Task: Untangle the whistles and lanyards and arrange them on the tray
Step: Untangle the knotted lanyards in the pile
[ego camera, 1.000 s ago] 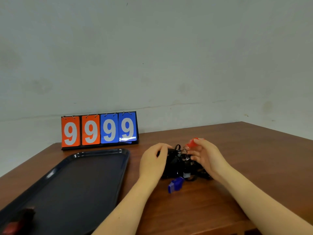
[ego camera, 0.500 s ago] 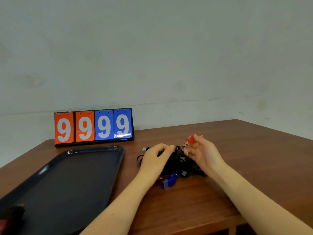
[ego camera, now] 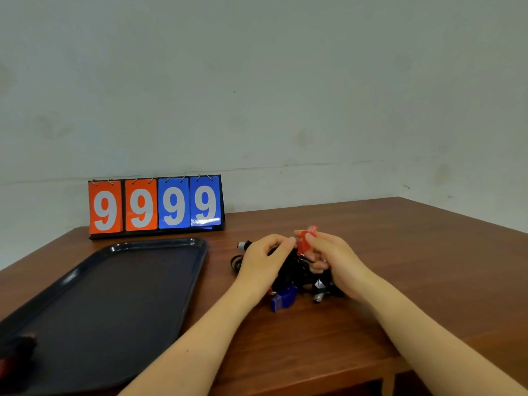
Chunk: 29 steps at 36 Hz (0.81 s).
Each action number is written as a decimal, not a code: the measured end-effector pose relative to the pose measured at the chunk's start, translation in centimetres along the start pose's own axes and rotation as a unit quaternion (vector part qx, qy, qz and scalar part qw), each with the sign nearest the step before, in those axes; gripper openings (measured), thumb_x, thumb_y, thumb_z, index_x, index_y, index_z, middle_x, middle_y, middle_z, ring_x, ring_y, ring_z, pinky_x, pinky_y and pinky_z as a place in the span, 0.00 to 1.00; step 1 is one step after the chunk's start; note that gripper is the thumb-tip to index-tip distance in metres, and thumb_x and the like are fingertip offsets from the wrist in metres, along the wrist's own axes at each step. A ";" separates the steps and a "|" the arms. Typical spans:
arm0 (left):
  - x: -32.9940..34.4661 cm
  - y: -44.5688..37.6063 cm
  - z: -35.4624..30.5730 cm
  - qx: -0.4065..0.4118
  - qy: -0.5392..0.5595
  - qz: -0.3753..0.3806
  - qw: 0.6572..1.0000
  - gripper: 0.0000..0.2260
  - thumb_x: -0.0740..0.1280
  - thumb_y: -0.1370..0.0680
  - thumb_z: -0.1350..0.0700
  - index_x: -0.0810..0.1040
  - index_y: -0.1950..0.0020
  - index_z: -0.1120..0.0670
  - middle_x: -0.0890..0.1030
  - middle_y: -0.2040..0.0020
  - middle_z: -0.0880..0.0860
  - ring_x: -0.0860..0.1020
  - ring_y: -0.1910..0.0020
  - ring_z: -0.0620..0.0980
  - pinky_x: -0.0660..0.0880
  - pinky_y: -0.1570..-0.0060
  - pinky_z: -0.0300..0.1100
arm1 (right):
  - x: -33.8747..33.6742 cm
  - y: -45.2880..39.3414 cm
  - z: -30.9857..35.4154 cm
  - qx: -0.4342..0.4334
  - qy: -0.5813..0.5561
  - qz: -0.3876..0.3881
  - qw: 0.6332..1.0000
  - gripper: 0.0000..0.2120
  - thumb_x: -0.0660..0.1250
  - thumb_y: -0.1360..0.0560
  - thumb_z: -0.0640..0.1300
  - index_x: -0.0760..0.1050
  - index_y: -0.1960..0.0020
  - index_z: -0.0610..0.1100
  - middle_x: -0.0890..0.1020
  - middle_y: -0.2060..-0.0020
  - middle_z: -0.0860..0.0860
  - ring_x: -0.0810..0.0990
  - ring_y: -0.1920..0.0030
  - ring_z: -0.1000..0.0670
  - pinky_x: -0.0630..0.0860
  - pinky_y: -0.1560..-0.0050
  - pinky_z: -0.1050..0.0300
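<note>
Holding: the right hand point(ego camera: 340, 264) pinches a red whistle point(ego camera: 305, 242) between thumb and fingers, raised just above the tangle.
Left hand point(ego camera: 264, 260): curled over the left side of the tangle, fingertips reaching toward the red whistle; its grip is narrow, fingers bent round black cord, though exactly which strand it grips cannot be told.
Tangle: a heap of black lanyards point(ego camera: 294, 271) lies on the desk point(ego camera: 414, 252) between the two hands, right of the tray.
Blue whistle point(ego camera: 283, 300): lies on the desk at the near edge of the tangle, below the left wrist.
Other pieces: a small silver-tipped clip point(ego camera: 242, 245) pokes out at the far left of the heap; a metal fitting point(ego camera: 318, 297) shows at its near right; details too small to tell.
Tray point(ego camera: 160, 243): dark, rounded corners, flat on the desk to the left, well apart from the whistles; a dark reddish object point(ego camera: 17, 350) sits at its near left corner, blurred.
Scoreboard point(ego camera: 155, 205): stands at the far edge behind the tray, four flip cards reading 9 9 9 9 in white, the left two orange, the right two blue.
Wall point(ego camera: 257, 95): pale, scuffed.
</note>
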State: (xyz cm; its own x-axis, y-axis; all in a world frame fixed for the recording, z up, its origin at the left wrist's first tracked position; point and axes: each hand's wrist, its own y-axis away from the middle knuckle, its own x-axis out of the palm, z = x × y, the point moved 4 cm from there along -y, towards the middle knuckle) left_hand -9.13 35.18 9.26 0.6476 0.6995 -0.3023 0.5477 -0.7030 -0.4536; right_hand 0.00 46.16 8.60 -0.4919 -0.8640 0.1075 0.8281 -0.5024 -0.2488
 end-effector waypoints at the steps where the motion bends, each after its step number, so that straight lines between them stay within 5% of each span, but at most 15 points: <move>1: 0.1 0.0 0.0 0.003 -0.006 0.005 1.000 0.07 0.64 0.20 0.52 0.80 0.54 0.49 0.76 0.73 0.39 0.73 0.73 0.32 0.67 0.69 0.25 | 0.1 0.1 0.0 0.000 0.007 0.007 1.000 0.12 0.58 0.18 0.43 0.74 0.39 0.40 0.71 0.73 0.51 0.62 0.77 0.56 0.60 0.73 0.63; 11: 0.2 -0.2 0.6 -0.052 -0.016 0.019 0.998 0.09 0.62 0.19 0.48 0.78 0.50 0.52 0.74 0.70 0.46 0.69 0.78 0.38 0.67 0.74 0.30 | 0.4 0.2 -0.2 -0.004 0.076 0.017 0.997 0.12 0.55 0.17 0.41 0.70 0.36 0.48 0.73 0.72 0.52 0.64 0.75 0.56 0.62 0.70 0.62; 15: 0.4 -0.1 0.4 -0.056 -0.026 0.045 0.997 0.10 0.59 0.18 0.47 0.78 0.48 0.49 0.75 0.69 0.44 0.70 0.76 0.38 0.68 0.72 0.30 | 0.8 0.6 -0.1 -0.029 0.167 0.046 0.984 0.14 0.53 0.17 0.40 0.72 0.40 0.32 0.71 0.71 0.50 0.64 0.74 0.57 0.62 0.70 0.63; 17: 0.5 0.0 0.5 -0.063 -0.026 0.054 0.996 0.10 0.58 0.18 0.47 0.78 0.46 0.48 0.75 0.69 0.44 0.70 0.75 0.38 0.69 0.71 0.31 | 1.0 0.7 0.1 -0.048 0.193 0.042 0.979 0.12 0.54 0.17 0.40 0.75 0.45 0.38 0.71 0.70 0.51 0.66 0.73 0.57 0.64 0.68 0.62; 20: 0.6 0.1 0.7 -0.081 0.010 0.066 0.994 0.11 0.58 0.18 0.46 0.77 0.51 0.48 0.72 0.70 0.45 0.70 0.75 0.40 0.69 0.69 0.34 | 0.8 0.5 0.4 -0.068 0.222 -0.001 0.973 0.12 0.57 0.18 0.41 0.72 0.39 0.54 0.74 0.69 0.53 0.70 0.70 0.58 0.68 0.66 0.64; 29: 0.5 0.0 0.7 -0.132 0.114 0.043 0.984 0.17 0.56 0.17 0.45 0.76 0.58 0.54 0.70 0.70 0.48 0.69 0.74 0.44 0.68 0.67 0.38 | 0.6 0.6 0.6 -0.090 0.229 -0.040 0.969 0.10 0.63 0.20 0.44 0.75 0.41 0.53 0.77 0.65 0.53 0.75 0.68 0.62 0.72 0.63 0.68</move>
State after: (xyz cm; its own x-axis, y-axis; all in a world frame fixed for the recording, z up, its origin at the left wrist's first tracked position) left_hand -9.19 35.63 8.52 0.7827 0.6107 -0.1199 0.5852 -0.7878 -0.1923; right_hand 0.34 45.38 9.10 -0.6546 -0.6966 -0.2937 0.7421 -0.5182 -0.4250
